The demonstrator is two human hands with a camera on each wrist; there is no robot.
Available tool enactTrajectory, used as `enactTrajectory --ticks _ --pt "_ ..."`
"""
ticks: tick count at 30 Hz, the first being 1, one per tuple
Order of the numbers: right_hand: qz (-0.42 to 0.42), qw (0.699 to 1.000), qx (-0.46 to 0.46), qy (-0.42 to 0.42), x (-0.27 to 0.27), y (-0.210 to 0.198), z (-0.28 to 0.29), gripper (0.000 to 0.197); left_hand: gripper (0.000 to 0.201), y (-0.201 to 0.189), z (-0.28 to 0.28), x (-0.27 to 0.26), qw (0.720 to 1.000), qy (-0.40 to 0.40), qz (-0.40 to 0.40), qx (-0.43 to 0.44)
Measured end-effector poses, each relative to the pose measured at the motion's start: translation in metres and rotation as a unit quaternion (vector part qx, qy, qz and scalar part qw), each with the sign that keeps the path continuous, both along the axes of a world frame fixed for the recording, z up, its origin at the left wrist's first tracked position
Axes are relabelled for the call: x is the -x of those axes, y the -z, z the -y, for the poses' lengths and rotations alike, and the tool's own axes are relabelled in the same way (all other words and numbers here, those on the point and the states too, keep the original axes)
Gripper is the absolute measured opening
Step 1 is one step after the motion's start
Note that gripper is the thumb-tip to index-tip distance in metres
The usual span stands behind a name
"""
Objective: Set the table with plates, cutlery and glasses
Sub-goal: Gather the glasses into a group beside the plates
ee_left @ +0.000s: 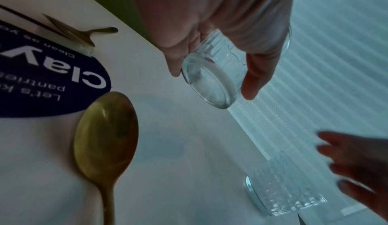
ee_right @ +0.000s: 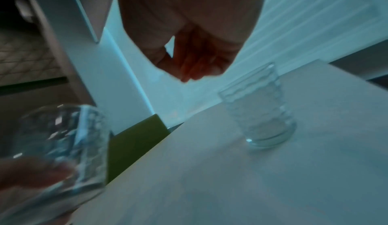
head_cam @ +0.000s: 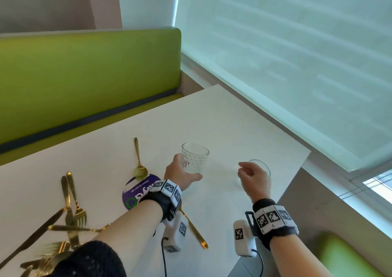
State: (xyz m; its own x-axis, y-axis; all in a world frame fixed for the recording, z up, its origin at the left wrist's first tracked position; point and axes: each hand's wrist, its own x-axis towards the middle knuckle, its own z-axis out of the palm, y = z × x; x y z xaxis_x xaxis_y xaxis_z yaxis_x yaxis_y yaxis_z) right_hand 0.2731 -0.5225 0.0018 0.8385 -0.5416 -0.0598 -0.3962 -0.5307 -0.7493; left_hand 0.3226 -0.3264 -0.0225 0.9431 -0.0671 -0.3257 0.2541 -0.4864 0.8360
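Note:
My left hand grips a clear patterned glass and holds it tilted just above the white table. The left wrist view shows thumb and fingers wrapped round this glass, its base off the surface. A second clear glass stands upright near the table's right edge. My right hand hovers just over and in front of it with loosely curled fingers, holding nothing. In the right wrist view that standing glass is clearly apart from the right hand.
A gold spoon lies beside a round purple sticker. Another gold spoon lies under my left wrist. Several gold forks and knives are heaped at the left. A green bench stands behind the table; a window blind runs along its right.

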Motion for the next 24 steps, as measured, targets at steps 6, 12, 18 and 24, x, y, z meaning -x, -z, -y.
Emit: enactTrajectory --ticks 6,12,18,24 --pt "-0.010 0.973 -0.044 0.225 0.020 0.028 0.053 0.051 0.076 -0.003 -0.005 -0.001 0.999 -0.040 0.003 0.006" --pt "-0.092 0.982 -0.078 0.147 0.002 0.062 0.061 0.091 0.074 -0.004 -0.017 -0.004 0.998 -0.057 -0.007 0.009" --pt "-0.063 0.982 -0.073 0.163 -0.013 0.075 0.055 0.087 0.080 0.005 -0.035 -0.003 0.996 -0.078 -0.031 0.039" --pt "-0.035 0.985 -0.057 0.162 -0.006 0.071 0.033 0.076 0.069 0.011 -0.064 0.016 0.991 -0.109 -0.046 0.056"
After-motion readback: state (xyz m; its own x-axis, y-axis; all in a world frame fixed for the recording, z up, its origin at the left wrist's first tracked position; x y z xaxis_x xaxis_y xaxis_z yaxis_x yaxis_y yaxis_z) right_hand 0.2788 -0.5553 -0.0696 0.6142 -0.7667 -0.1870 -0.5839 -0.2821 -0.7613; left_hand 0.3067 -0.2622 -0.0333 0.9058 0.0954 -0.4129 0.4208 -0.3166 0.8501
